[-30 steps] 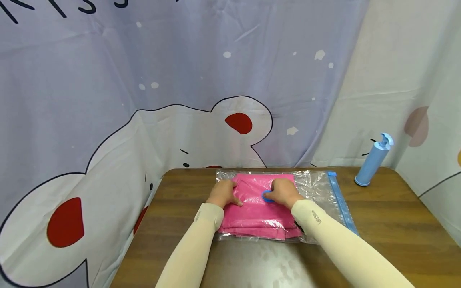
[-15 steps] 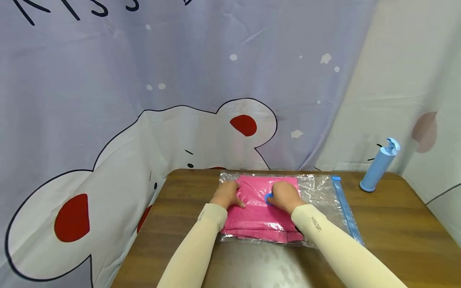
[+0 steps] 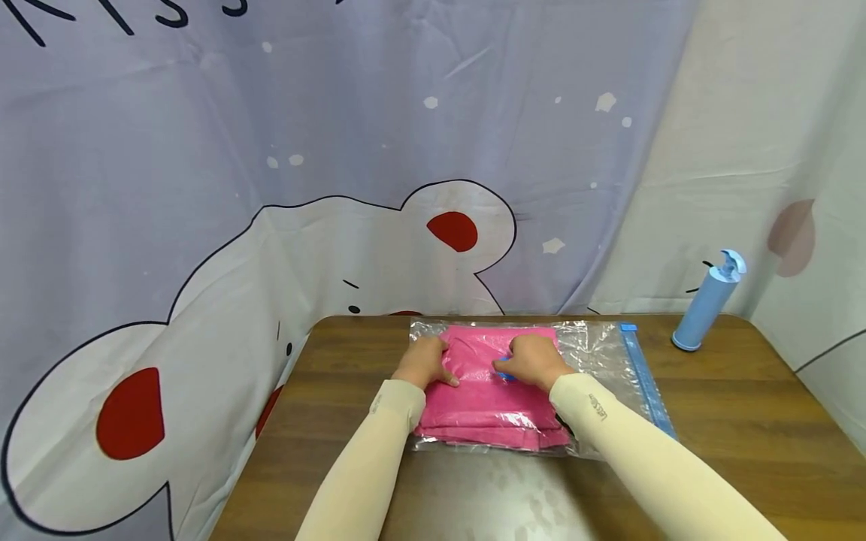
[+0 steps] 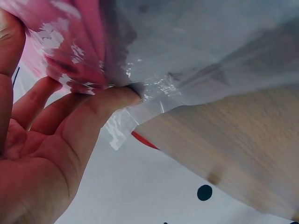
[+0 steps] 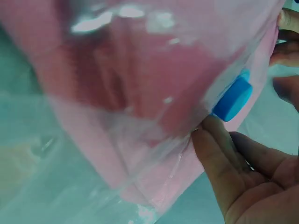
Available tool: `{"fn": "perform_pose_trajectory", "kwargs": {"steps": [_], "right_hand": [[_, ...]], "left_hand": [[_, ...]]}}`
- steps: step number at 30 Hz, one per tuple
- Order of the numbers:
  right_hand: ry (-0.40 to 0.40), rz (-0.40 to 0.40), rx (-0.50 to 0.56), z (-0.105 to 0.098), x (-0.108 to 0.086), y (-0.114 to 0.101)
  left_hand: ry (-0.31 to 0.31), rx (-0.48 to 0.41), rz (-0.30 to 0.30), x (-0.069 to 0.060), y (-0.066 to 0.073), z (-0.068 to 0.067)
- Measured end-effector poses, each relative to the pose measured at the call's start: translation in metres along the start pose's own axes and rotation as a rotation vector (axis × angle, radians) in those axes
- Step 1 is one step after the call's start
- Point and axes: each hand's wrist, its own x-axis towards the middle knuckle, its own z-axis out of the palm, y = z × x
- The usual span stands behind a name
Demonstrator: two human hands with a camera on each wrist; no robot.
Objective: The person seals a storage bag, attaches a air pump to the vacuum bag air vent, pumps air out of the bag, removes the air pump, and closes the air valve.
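Note:
A clear plastic storage bag [image 3: 595,357] with folded pink cloth [image 3: 483,402] inside lies flat near the table's far edge. My left hand [image 3: 422,363] rests on the bag's left side, thumb spread over the pink cloth. In the left wrist view its fingers touch the clear film by the corner. My right hand [image 3: 534,361] is on the bag's middle, its fingers curled around a blue valve cap [image 5: 233,99]. In the right wrist view the fingertips meet the film at the cap's base, while the cap's top shows. From the head, the cap is partly hidden by the thumb.
A light blue hand pump [image 3: 707,308] stands at the table's back right. The bag's blue zip strip [image 3: 646,379] runs along its right end. A printed curtain [image 3: 325,255] hangs behind the wooden table [image 3: 345,376].
The head view shifts slightly and comes back. Both hands stay at their places on the bag. The blue cap's visible part changes a little under my right thumb.

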Motion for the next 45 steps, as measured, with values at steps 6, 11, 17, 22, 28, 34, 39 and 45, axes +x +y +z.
{"fn": "perform_pose_trajectory", "kwargs": {"steps": [6,11,17,22,28,34,39,45], "right_hand": [[-0.002,-0.004,0.009,-0.046,-0.031,-0.048],[-0.018,-0.013,-0.05,-0.04,-0.025,-0.045],[0.027,-0.059,-0.073,-0.004,-0.006,-0.011],[0.002,-0.01,-0.007,-0.01,-0.008,-0.015],[0.007,-0.004,0.016,-0.007,-0.006,-0.009],[-0.001,-0.028,-0.024,-0.044,-0.029,-0.047],[-0.048,0.014,-0.011,-0.062,-0.039,-0.065],[-0.034,0.034,0.001,-0.023,-0.012,-0.023]], "left_hand": [[0.013,-0.011,-0.007,-0.008,0.005,-0.003],[0.007,-0.014,-0.025,-0.016,0.012,-0.01],[-0.003,-0.007,-0.012,-0.006,0.005,-0.004],[0.013,-0.007,0.014,0.003,-0.004,0.003],[0.031,0.005,0.031,0.005,-0.005,0.005],[0.02,-0.045,0.002,-0.001,0.001,-0.001],[0.014,-0.041,0.001,-0.029,0.022,-0.024],[-0.011,-0.026,-0.007,-0.027,0.024,-0.027]]}}
